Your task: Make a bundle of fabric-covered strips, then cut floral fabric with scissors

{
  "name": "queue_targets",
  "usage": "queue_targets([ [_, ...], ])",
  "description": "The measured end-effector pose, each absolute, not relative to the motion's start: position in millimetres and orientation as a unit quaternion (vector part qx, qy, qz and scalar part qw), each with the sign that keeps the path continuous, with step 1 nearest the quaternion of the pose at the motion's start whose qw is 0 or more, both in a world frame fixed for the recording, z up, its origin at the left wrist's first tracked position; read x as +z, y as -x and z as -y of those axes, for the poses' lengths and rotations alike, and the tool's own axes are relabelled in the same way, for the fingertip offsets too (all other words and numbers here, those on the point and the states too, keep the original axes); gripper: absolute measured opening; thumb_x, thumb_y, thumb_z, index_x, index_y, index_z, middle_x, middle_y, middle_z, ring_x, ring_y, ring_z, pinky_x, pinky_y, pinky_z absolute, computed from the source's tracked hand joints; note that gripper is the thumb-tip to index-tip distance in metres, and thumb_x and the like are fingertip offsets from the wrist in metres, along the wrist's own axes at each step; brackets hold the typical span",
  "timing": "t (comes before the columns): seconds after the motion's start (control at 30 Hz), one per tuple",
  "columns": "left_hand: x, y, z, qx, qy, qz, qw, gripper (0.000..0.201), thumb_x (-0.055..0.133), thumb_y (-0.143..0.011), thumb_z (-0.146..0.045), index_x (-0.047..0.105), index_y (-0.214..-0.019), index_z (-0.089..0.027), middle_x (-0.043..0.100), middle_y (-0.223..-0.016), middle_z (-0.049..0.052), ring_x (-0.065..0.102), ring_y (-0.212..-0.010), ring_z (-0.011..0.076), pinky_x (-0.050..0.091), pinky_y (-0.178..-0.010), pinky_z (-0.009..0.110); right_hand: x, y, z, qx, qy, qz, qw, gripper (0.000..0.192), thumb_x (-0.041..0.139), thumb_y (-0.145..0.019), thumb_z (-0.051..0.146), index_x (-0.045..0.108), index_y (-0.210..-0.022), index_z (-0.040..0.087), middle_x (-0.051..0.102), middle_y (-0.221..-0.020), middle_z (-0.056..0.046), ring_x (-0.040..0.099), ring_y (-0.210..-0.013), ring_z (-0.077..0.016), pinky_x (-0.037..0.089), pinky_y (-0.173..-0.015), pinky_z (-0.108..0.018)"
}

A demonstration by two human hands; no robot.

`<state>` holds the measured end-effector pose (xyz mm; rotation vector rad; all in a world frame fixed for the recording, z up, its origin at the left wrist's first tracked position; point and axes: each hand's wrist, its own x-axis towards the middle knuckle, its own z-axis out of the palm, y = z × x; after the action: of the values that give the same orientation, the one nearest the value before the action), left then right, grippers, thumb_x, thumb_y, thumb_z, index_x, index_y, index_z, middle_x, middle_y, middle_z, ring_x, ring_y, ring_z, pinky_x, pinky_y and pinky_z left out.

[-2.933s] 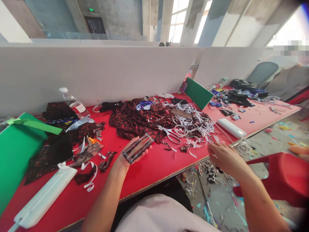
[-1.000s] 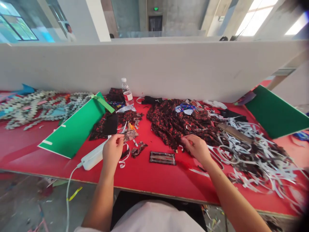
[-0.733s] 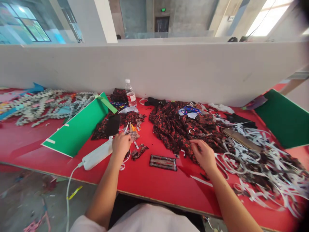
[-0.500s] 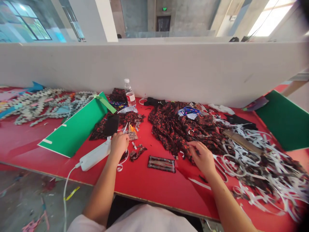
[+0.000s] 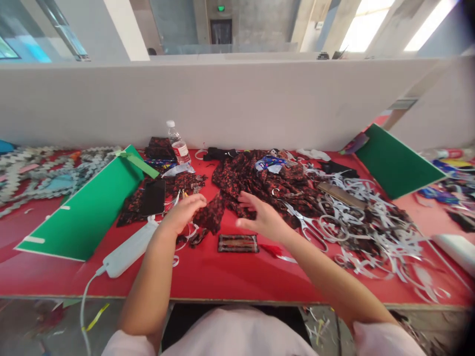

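In the middle of the frame, the left hand [image 5: 182, 213] and the right hand [image 5: 259, 220] reach over the red bench [image 5: 230, 277] toward a small scrap of red-and-black cloth [image 5: 211, 216] that lies between them, in front of the big cloth pile [image 5: 260, 180]. The left hand's grip looks loosely curled at the scrap's left edge, though I cannot tell if it pinches it, and the right hand is open with fingers spread, holding nothing. To do this well, I think each hand should take one edge of the scrap and lift it slowly, away from the flat striped piece [image 5: 238, 243] just below and the scissors [image 5: 305, 222] to the right.
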<state>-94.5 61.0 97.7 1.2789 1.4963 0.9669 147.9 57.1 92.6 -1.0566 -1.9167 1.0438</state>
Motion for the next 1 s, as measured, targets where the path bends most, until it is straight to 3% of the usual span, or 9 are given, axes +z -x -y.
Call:
queue_targets([
  [0.1,101,83,-62,0.316,-0.578,-0.544,0.520,0.012,0.053,-0.070,-0.031,0.053,-0.071,-0.019,0.043,-0.055,-0.007,0.038,-0.049,0.0079,0.027,-0.047,0.020,90,-118,-75,0.557,0.414,0.652,0.306,0.090,0.076,-0.059,0.043,0.034,-0.134,0.016,0.055,-0.120,-0.015,0.057,-0.104,-0.0225,0.044,-0.090,-0.037],
  [0.23,103,80,-65,0.291,-0.605,-0.495,0.551,0.008,0.052,-0.073,-0.027,0.052,-0.071,-0.019,0.040,-0.056,-0.007,0.035,-0.049,0.0074,0.026,-0.047,0.019,73,-104,-94,0.676,0.361,0.573,0.291,0.055,0.074,-0.062,0.046,0.060,-0.106,0.017,0.064,-0.100,-0.006,0.059,-0.091,-0.0161,0.044,-0.086,-0.030],
  [0.3,101,82,-65,0.307,-0.599,-0.486,0.558,0.010,0.054,-0.073,-0.028,0.053,-0.073,-0.018,0.042,-0.057,-0.007,0.037,-0.050,0.0073,0.028,-0.048,0.019,65,-102,-97,0.715,0.318,0.549,0.293,0.042,0.075,-0.060,0.046,0.064,-0.086,0.015,0.064,-0.085,-0.004,0.059,-0.080,-0.0133,0.045,-0.079,-0.027],
  [0.53,80,88,-58,0.377,-0.491,-0.432,0.656,0.043,0.073,-0.063,-0.030,0.057,-0.099,-0.014,0.066,-0.085,0.005,0.061,-0.078,0.0168,0.046,-0.074,0.029,63,-102,-89,0.634,0.388,0.514,0.428,0.042,0.060,-0.069,0.058,0.053,-0.069,0.017,0.050,-0.059,0.004,0.046,-0.052,-0.0073,0.041,-0.050,-0.020],
  [0.6,75,87,-52,0.386,-0.463,-0.449,0.660,0.043,0.074,-0.061,-0.030,0.060,-0.099,-0.014,0.068,-0.087,0.006,0.063,-0.079,0.0179,0.047,-0.073,0.030,65,-107,-84,0.601,0.419,0.506,0.456,0.038,0.058,-0.072,0.056,0.051,-0.071,0.018,0.044,-0.057,0.006,0.039,-0.047,-0.0062,0.036,-0.044,-0.018],
  [0.7,68,78,-43,0.433,-0.396,-0.493,0.642,0.038,0.071,-0.065,-0.036,0.062,-0.095,-0.016,0.069,-0.082,0.004,0.063,-0.074,0.0162,0.049,-0.066,0.027,67,-120,-70,0.554,0.459,0.505,0.476,0.034,0.059,-0.073,0.049,0.053,-0.091,0.022,0.039,-0.059,0.007,0.034,-0.045,-0.0066,0.034,-0.040,-0.019],
  [0.87,60,51,-29,0.526,-0.377,-0.516,0.562,0.032,0.067,-0.067,-0.042,0.061,-0.085,-0.017,0.068,-0.078,0.001,0.062,-0.070,0.0144,0.049,-0.065,0.027,64,-143,-31,0.499,0.455,0.546,0.497,0.056,0.058,-0.078,0.041,0.039,-0.128,0.026,0.036,-0.052,0.009,0.035,-0.043,-0.0092,0.035,-0.043,-0.021],
  [0.93,60,42,-24,0.546,-0.408,-0.532,0.502,0.031,0.065,-0.068,-0.043,0.061,-0.084,-0.017,0.067,-0.077,0.000,0.060,-0.070,0.0137,0.048,-0.067,0.026,63,-152,-16,0.463,0.459,0.565,0.505,0.048,0.054,-0.082,0.040,0.044,-0.127,0.025,0.046,-0.056,0.006,0.042,-0.048,-0.0099,0.039,-0.049,-0.022],
  [1.0,61,37,-19,0.544,-0.451,-0.537,0.460,0.027,0.063,-0.071,-0.041,0.061,-0.083,-0.016,0.065,-0.076,-0.001,0.059,-0.070,0.0126,0.046,-0.068,0.023,61,-160,-3,0.433,0.461,0.598,0.493,0.033,0.050,-0.085,0.039,0.058,-0.112,0.022,0.059,-0.071,0.001,0.053,-0.062,-0.0117,0.044,-0.060,-0.023],
])
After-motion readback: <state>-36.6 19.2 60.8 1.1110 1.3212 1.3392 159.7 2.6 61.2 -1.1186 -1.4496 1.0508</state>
